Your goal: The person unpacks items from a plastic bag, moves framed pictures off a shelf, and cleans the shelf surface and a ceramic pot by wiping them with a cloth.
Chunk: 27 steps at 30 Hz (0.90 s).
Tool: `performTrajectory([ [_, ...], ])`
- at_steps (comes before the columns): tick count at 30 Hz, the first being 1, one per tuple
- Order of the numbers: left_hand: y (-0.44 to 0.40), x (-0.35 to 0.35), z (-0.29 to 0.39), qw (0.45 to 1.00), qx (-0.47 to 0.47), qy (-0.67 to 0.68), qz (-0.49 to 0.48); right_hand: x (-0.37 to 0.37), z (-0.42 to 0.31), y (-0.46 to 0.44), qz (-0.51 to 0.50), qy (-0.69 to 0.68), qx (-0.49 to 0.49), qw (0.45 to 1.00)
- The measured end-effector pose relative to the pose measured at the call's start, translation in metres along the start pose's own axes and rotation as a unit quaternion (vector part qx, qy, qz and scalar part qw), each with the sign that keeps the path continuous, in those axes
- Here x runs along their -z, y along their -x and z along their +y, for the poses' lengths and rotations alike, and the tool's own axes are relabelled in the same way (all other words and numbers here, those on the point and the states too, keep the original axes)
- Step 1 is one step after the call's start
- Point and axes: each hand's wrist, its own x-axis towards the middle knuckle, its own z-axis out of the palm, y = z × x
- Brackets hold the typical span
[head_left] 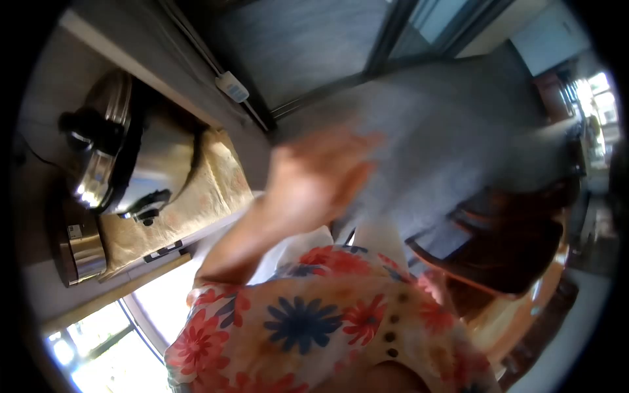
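My left hand (321, 170) is in the middle of the head view, blurred by motion. Its fingers look apart, and I see nothing held in them. The bare forearm (242, 239) comes out of a short flowered sleeve. To the hand's left stands a large shiny metal pot (160, 160) with black handles, resembling a pressure cooker; the hand does not touch it. A patterned cloth (216, 173) lies under the pot. My right hand cannot be made out.
Beside the pot is a smaller metal cylinder (86, 255). A white socket box (232, 86) is near the wall edge. Dark wooden furniture (511, 255), seemingly a chair, stands at the right. Grey floor (452, 137) stretches ahead toward a dark-framed doorway (386, 39).
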Motion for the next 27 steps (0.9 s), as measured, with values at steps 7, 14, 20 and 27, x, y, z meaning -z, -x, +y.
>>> performTrajectory([
  [7,-0.03,-0.094,-0.13,0.978,0.153,-0.015,-0.142,0.055,-0.11,-0.112,-0.092,0.178,0.014,0.98],
  [14,-0.06,-0.12,-0.266,0.923,0.347,-0.12,-0.118,0.159,-0.354,-0.351,-0.13,0.735,0.357,0.561],
  [20,-0.073,-0.095,-0.338,0.852,0.497,-0.15,-0.071,0.038,-0.709,-0.294,-0.094,0.301,0.364,0.876],
  [27,-0.098,-0.054,-0.478,0.822,0.538,-0.187,0.031,-0.088,-0.854,-0.298,-0.216,0.259,0.449,0.828],
])
